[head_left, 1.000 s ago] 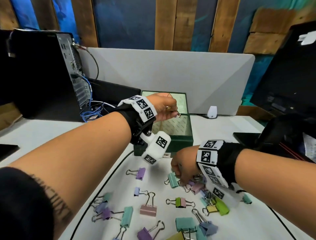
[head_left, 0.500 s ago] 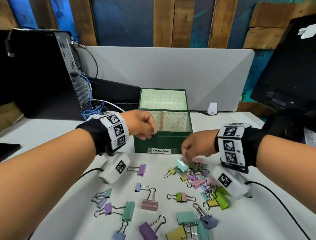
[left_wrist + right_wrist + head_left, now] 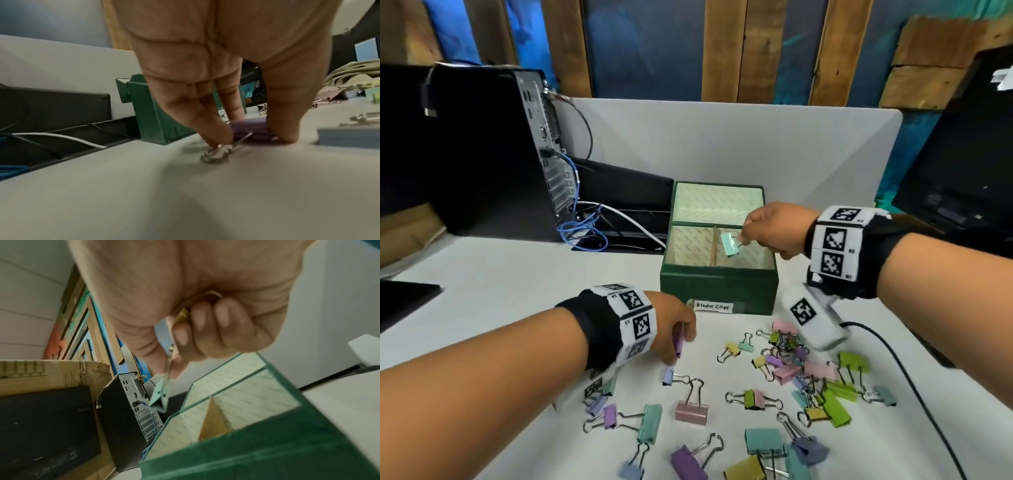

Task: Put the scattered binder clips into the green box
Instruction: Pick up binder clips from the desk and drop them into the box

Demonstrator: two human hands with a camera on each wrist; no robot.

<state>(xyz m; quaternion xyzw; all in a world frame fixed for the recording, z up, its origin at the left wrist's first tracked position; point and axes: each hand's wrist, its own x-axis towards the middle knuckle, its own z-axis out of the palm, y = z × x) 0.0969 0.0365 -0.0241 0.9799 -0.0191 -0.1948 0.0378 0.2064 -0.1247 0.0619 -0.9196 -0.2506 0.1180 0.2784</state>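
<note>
- The left hand (image 3: 671, 329) is low over the table (image 3: 500, 291), just in front of the green box's near left corner. Its thumb and fingers (image 3: 207, 123) pinch a purple binder clip (image 3: 249, 128) by its body; the clip looks to be resting on the table, its wire handles (image 3: 218, 151) trailing toward the camera.
- The green box (image 3: 719, 289) stands open, labelled "Binder Clips", with a divider splitting it into two compartments. No clips are visible inside.
- The right hand (image 3: 774, 229) hangs over the box's right compartment, fingers curled, pinching a mint binder clip (image 3: 730, 244) by its wire handle so the body dangles above the opening. The right wrist view shows something yellowish also tucked in the curled fingers (image 3: 202, 318); what it is cannot be told.
- Many scattered binder clips (image 3: 784, 363) lie in front of the box, thickest toward the right.
- These clips are probably light, stiff and springy, with smooth painted bodies; the wire loops or the flat sides give the surest hold. Tangled handles in the pile may drag neighbours along.
</note>
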